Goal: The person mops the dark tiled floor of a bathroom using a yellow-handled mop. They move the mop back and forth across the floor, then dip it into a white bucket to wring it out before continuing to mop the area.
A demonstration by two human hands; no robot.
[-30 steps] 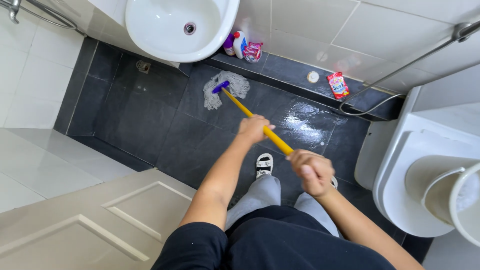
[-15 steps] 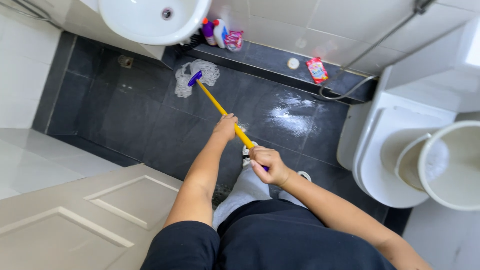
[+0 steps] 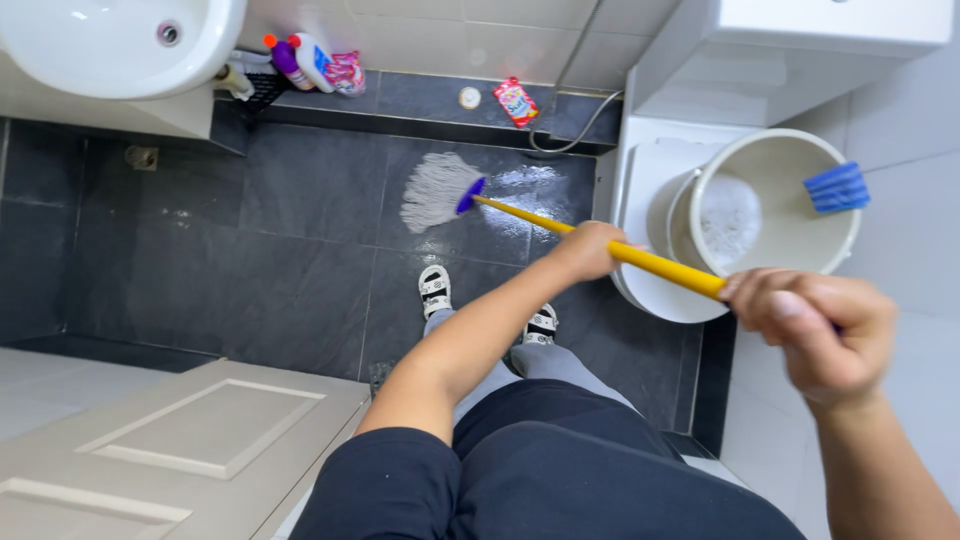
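Observation:
A string mop with a white head point(image 3: 436, 190) and a yellow handle point(image 3: 655, 262) lies slanted over the dark tiled floor point(image 3: 300, 230). My left hand point(image 3: 588, 248) grips the handle near its middle. My right hand point(image 3: 815, 325) grips the handle's upper end, close to the camera. The mop head rests on a wet, shiny patch of floor in front of the toilet point(image 3: 640, 170). My feet in white sandals point(image 3: 435, 290) stand just behind the mop head.
A cream bucket point(image 3: 775, 150) with foamy water and a blue brush point(image 3: 836, 187) sits on the closed toilet. A white basin point(image 3: 120, 45) is at the top left. Bottles point(image 3: 310, 60) and a red packet point(image 3: 516, 101) stand along the back ledge. A pale door point(image 3: 180, 440) is at the lower left.
The mop head has swept right across the floor, from under the basin toward the toilet. My right hand has risen closer to the camera, and the view has shifted right onto the bucket.

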